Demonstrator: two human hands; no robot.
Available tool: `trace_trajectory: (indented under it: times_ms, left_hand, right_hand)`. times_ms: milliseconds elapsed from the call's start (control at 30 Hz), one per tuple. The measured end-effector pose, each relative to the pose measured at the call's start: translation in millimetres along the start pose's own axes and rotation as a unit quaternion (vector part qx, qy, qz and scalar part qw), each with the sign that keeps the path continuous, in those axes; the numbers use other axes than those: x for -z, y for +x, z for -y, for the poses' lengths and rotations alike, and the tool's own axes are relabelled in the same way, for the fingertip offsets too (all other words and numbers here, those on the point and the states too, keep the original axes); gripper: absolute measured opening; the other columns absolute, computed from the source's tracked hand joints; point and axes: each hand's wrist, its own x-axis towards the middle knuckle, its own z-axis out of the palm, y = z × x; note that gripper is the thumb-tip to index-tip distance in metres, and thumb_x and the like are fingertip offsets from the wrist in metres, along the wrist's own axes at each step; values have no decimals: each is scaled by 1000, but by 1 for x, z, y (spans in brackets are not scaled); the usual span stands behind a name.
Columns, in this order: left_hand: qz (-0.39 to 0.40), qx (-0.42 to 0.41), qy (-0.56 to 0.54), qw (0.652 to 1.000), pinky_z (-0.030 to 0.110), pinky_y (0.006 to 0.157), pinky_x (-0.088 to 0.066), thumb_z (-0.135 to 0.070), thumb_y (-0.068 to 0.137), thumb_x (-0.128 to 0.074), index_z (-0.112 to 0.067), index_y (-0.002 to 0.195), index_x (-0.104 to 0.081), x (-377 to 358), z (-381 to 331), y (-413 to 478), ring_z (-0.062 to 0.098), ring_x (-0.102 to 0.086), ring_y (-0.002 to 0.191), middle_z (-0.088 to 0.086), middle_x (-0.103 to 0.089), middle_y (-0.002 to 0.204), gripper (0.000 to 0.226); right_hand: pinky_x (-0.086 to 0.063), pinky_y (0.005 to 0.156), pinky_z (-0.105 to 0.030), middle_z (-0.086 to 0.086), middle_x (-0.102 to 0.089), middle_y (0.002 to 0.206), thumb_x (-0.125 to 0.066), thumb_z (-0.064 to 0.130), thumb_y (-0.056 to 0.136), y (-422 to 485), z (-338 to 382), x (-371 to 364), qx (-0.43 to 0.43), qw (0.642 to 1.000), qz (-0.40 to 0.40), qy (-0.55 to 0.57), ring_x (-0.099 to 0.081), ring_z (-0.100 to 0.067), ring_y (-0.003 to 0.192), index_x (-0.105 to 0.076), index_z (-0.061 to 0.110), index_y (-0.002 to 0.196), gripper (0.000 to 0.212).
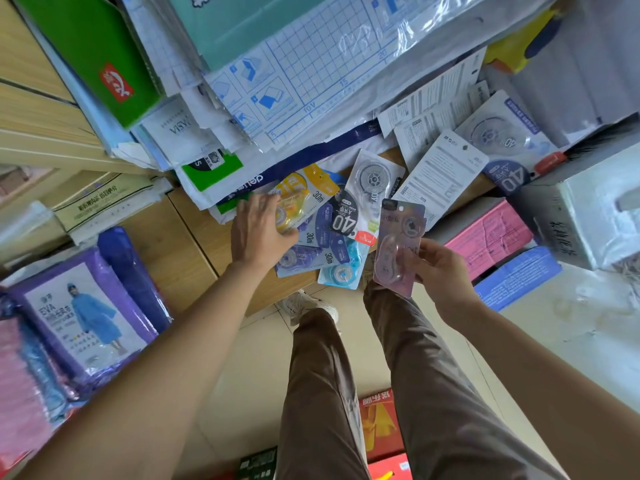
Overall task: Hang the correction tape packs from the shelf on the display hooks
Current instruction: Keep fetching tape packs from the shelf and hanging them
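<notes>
1. Head view: the left hand (261, 230) reaches onto the shelf (194, 244), its fingers curled round a yellow pack (304, 192) on top of a heap.
2. The right hand (440, 271) pinches a pink pack (400, 247) upright, just off the shelf's edge.
3. Blue packs (322, 244) lie under the yellow one.

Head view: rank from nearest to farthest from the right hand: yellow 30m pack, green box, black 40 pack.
1. Black 40 pack, just left of the right hand.
2. Yellow 30m pack, farther left, under the left hand.
3. Green box, far upper left.
</notes>
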Motion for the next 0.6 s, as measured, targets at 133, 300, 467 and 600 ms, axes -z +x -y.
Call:
trace_trajectory:
  times_ms: [133,300,467,600]
  left_hand:
    - [-33,26,-105,994,32,84,-45,-42,66,-82,-16,118,-62,9,-12,-30,23,-54,106,2,-61,115,61]
    - [2,170,-366,915,30,73,-50,-49,57,-83,-27,104,-63,39,-49,-70,12,-62,87,-13,-67,93,56]
    - [73,225,-608,758,43,86,-55,-43,52,-83,-25,98,-64,80,-78,-101,22,-67,104,1,-71,103,53]
    - [98,217,-672,701,52,93,-54,-39,52,-88,-27,113,-60,128,-90,-123,35,-65,116,11,-66,124,68]
  right_hand:
    - [-54,63,-26,0,-74,80,-62,8,96,-6,15,-6,11,999,-19,44,-68,-12,69,-71,10,98,10]
    - [-57,59,-33,-9,-70,76,-55,14,99,-23,45,-16,-92,972,30,216,-67,-22,64,-65,8,82,20]
    - [-56,58,-31,-9,-70,79,-55,12,100,-55,89,-25,-52,975,40,211,-68,-19,65,-67,7,87,18]
    - [-55,55,-28,-8,-72,83,-55,12,100,-96,133,-27,33,986,54,151,-69,-18,65,-70,9,98,15]
